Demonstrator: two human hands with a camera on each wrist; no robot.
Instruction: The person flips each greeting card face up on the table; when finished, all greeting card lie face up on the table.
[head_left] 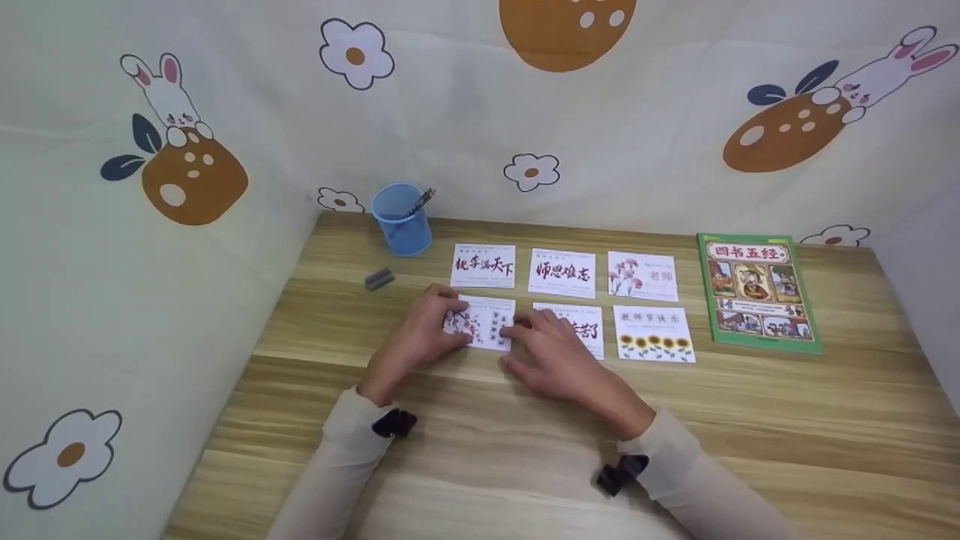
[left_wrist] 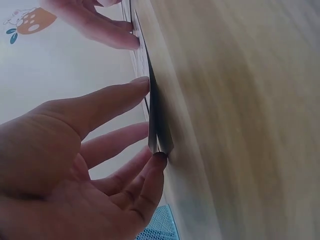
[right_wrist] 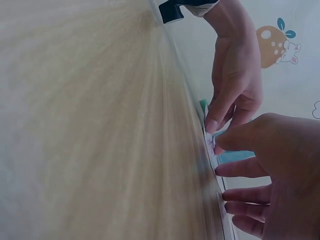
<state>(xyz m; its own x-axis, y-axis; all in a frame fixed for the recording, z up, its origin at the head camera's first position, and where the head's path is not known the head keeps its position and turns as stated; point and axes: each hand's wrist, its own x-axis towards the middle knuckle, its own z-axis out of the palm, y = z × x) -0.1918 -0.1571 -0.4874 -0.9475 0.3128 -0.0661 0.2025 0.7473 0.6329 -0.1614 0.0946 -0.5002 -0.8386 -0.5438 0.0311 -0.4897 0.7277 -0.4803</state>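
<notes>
A white card [head_left: 488, 334] with pink flowers and dark Chinese characters lies at the left of the front row. My left hand [head_left: 420, 330] pinches its left side, thumb near the front edge and fingers behind. In the left wrist view, the card's edge [left_wrist: 154, 120] stands slightly off the tabletop. With fingers fairly straight, my right hand [head_left: 553, 356] touches the card's right edge. That hand partly covers a second card [head_left: 589, 334] with red lettering. A sunflower card [head_left: 655, 334] lies farther right.
Behind is a row with two red-lettered cards [head_left: 484, 266] [head_left: 562, 274] and a flower card [head_left: 643, 277]. A blue mesh pen cup [head_left: 405, 229] holding a pen stands back left, near a small grey block [head_left: 379, 280]. A green-bordered book [head_left: 759, 292] lies right. Patterned cloth [head_left: 450, 120] hangs behind.
</notes>
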